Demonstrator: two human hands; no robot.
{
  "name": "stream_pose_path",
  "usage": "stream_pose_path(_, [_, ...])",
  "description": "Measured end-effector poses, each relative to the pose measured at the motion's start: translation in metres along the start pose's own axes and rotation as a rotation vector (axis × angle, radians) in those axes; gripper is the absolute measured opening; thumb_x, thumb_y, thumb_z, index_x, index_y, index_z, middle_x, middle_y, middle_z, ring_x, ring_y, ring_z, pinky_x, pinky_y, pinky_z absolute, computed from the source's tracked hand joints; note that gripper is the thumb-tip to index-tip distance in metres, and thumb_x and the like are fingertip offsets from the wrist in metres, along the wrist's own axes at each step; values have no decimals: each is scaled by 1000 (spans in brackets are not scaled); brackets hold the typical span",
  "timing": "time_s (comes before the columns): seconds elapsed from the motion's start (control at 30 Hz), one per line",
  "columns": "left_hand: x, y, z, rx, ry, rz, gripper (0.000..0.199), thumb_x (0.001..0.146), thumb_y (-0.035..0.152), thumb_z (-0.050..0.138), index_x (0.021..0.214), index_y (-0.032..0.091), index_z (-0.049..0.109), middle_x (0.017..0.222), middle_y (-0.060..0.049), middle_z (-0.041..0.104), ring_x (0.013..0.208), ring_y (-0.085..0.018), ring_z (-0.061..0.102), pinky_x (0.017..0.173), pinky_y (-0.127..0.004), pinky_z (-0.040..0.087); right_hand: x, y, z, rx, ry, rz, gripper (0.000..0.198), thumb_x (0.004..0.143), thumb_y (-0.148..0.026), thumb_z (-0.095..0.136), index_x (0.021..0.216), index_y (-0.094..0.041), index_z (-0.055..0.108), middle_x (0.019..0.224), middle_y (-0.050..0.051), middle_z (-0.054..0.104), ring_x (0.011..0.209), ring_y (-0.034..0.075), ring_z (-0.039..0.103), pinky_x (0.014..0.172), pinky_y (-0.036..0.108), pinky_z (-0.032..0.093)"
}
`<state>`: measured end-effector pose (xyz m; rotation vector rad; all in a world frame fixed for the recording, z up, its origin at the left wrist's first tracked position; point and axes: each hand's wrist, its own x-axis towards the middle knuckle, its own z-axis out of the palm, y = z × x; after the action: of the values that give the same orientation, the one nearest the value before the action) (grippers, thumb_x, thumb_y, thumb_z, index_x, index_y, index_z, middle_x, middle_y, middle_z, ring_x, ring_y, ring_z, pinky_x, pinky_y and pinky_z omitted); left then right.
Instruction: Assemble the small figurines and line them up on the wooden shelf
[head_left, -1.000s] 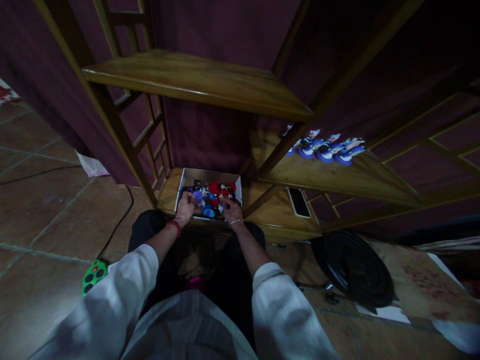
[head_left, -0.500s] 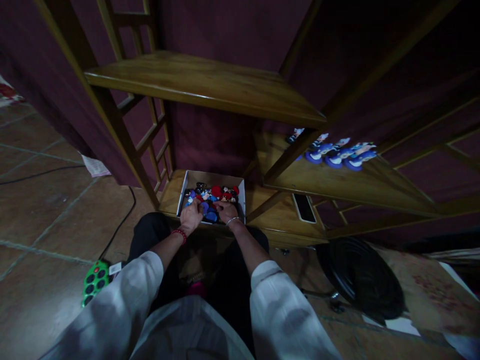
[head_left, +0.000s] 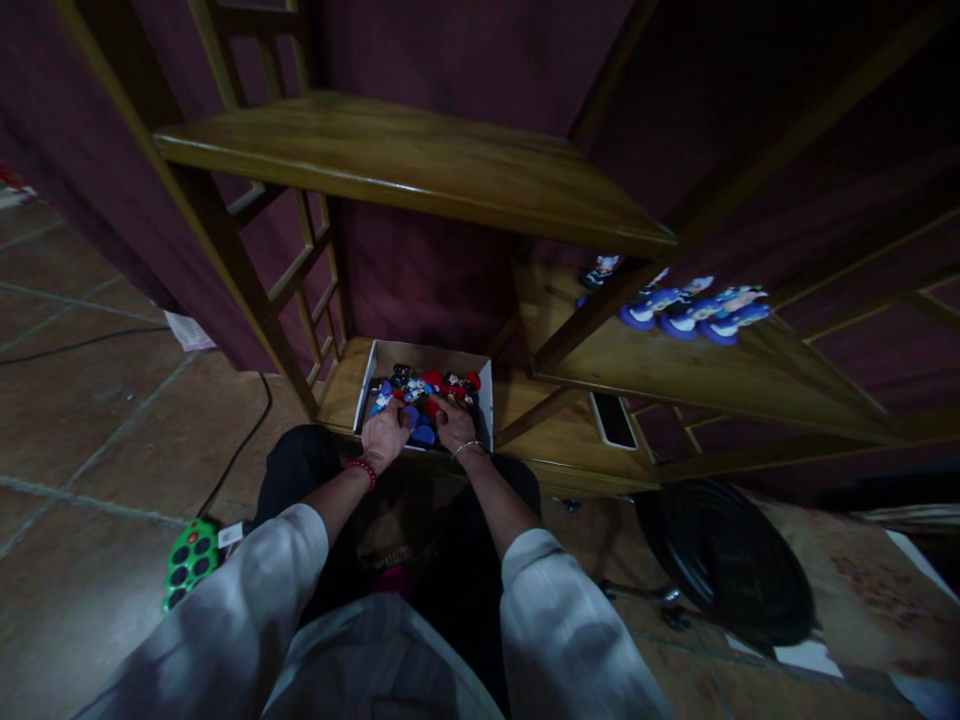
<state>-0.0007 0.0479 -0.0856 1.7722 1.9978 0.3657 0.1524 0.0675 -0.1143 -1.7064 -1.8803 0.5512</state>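
Both hands reach into a shallow white cardboard box (head_left: 486, 400) packed with small toy figurines (head_left: 416, 388) in red, blue, black and white, some on round blue bases. My left hand (head_left: 385, 434), with a red bead bracelet at its wrist, is over the box's front left part, beside a blue base (head_left: 424, 435). Its fingers are bent together among the toys; what they grip is too small to make out. On the right, my right hand (head_left: 454, 424), wearing a silvery bracelet, has curled fingers touching something red. Its fingertips are partly hidden among the figurines.
The box stands on a low wooden shelf (head_left: 517, 402), under a higher shelf board (head_left: 405, 150). More figurines (head_left: 675, 305) on blue bases stand on the right shelf. A phone (head_left: 613, 420) lies below them. A black round seat (head_left: 727, 565) and a green button pad (head_left: 191, 565) are lower down.
The view has shifted slightly. My right hand's fingers have moved a little within the box, while my left hand stays nearly in place. The figurines look almost unchanged.
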Motion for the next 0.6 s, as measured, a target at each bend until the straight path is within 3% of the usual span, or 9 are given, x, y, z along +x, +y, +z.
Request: stream_pose_path(0.6, [5, -2, -3, -83, -41, -21, 37, 85, 34, 40, 118, 23, 51, 91, -9, 67, 86, -24, 63, 74, -31, 44, -2, 3, 3, 64, 56, -57, 55, 74, -4, 42, 125, -24, 50, 122, 2, 57, 116, 16, 48, 105, 33, 34])
